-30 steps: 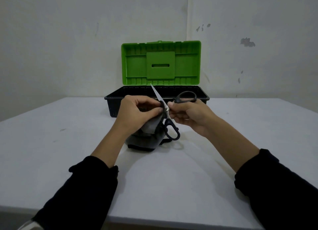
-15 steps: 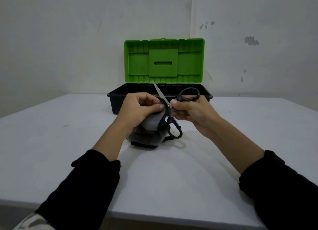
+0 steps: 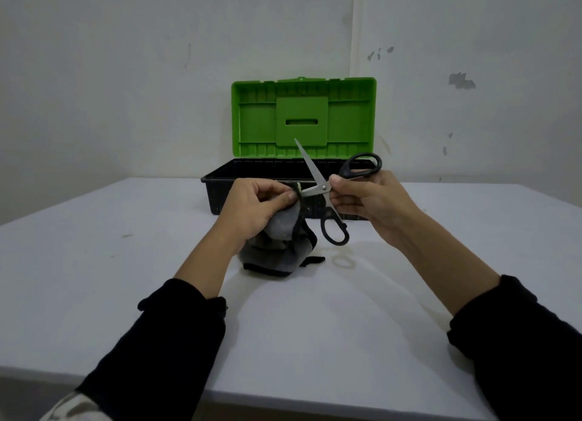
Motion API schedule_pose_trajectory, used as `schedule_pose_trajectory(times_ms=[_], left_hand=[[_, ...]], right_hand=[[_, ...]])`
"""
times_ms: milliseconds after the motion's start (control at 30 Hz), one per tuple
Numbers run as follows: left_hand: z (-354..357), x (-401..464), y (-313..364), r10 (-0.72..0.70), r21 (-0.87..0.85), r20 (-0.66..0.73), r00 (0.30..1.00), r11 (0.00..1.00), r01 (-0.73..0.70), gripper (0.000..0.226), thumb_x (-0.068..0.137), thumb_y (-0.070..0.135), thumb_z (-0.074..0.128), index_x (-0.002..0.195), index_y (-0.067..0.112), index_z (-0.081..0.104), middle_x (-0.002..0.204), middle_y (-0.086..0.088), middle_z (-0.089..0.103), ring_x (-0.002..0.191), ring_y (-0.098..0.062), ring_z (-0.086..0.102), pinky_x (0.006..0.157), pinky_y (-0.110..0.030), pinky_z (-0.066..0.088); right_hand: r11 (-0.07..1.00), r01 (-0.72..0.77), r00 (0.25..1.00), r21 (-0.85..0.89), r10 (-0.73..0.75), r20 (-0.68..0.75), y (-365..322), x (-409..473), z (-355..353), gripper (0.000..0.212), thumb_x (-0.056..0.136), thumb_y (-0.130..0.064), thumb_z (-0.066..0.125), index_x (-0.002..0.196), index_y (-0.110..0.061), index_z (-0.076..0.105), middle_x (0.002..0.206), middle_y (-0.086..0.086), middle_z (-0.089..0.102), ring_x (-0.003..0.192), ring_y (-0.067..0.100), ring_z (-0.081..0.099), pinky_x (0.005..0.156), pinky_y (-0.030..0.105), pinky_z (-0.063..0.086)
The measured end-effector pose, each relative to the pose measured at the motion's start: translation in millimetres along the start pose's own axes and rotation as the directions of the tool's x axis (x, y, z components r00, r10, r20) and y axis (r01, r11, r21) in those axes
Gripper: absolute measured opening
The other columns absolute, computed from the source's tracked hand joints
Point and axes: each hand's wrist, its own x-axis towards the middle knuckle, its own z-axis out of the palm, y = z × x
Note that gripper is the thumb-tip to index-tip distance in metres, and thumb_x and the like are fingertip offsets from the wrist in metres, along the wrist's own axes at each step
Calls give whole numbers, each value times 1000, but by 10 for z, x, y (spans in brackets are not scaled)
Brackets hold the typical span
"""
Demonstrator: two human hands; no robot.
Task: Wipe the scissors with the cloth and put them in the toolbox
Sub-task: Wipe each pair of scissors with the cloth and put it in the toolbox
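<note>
Wiping goes on: the black-handled steel scissors now stand wider open, raised in front of the toolbox.

Since a second ago the left hand has slid the grey cloth out along the lower blade, pinching it there, while the right hand grips the scissors near the pivot and upper handle. The hands are close, joined through the tool, above the white table. The black toolbox with its green lid up waits behind; stowing likely comes after this blade is clean.
</note>
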Motion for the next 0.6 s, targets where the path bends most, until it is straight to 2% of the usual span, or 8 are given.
schedule_pose_trajectory(times_ms=[100, 200, 267, 333, 400, 467, 533, 600], left_hand=[[-26, 12, 8, -35, -111, -85, 996, 994, 26, 10, 81, 5, 66, 79, 14, 69, 59, 14, 69, 60, 4, 63, 56, -9, 47], [-81, 34, 10, -112, -279, -182, 977, 959, 58, 6, 85, 6, 62, 85, 9, 67, 58, 12, 69, 58, 3, 63, 53, -11, 47], [-105, 43, 5, -150, -340, -175, 973, 937, 83, 7, 86, 8, 60, 85, 10, 66, 59, 11, 69, 57, 1, 63, 49, -14, 47], [-126, 46, -7, -163, -359, -98, 982, 926, 118, 8, 87, 10, 58, 85, 12, 66, 63, 10, 70, 59, 0, 63, 49, -15, 47], [-145, 40, -8, -149, -343, 21, 989, 928, 147, 9, 86, 12, 58, 86, 13, 66, 67, 10, 70, 63, -1, 63, 52, -13, 46], [-153, 28, 16, -108, -303, 111, 988, 943, 137, 10, 80, 17, 59, 84, 15, 69, 71, 10, 70, 68, -2, 63, 57, -12, 46], [-135, 4, 59, -31, -203, 166, 986, 977, 65, 11, 82, 11, 59, 85, 13, 69, 71, 11, 70, 70, -1, 63, 62, -12, 47], [-91, -25, 106, 67, -30, 219, 973, 998, -62, 11, 82, 4, 62, 87, 10, 70, 70, 10, 71, 72, -1, 64, 66, -13, 48]], right_hand=[[1000, -7, 999, 3, 7, -40, -40, 16, -57, 13, 89, -17, 62, 83, -5, 65, 71, 7, 61, 62, 16, 60, 55, 21, 53], [998, -39, 999, 42, 40, -24, -126, 31, -141, 15, 93, -17, 56, 88, -5, 62, 77, 9, 65, 67, 19, 66, 62, 29, 59], [995, -85, 995, 42, 83, 50, -198, 24, -229, 15, 94, -14, 53, 85, -3, 59, 79, 11, 66, 61, 16, 68, 60, 28, 59], [988, -129, 979, -80, 140, 150, -241, -1, -280, 14, 93, -12, 54, 81, -4, 57, 73, 9, 64, 55, 13, 67, 53, 23, 56], [962, -129, 958, -242, 184, 218, -214, -10, -275, 12, 91, -12, 57, 81, -4, 56, 67, 6, 60, 53, 14, 65, 51, 21, 55], [902, -66, 953, -426, 183, 241, -161, -1, -229, 13, 90, -16, 61, 82, -5, 59, 65, 3, 60, 57, 15, 66, 53, 21, 52], [836, 11, 954, -549, 154, 255, -130, 15, -154, 15, 89, -22, 62, 79, -10, 63, 66, -1, 62, 58, 13, 67, 55, 19, 49], [800, 75, 962, -595, 99, 254, -118, 44, -80, 19, 88, -25, 63, 75, -12, 63, 63, -2, 64, 55, 9, 65, 49, 12, 43]])
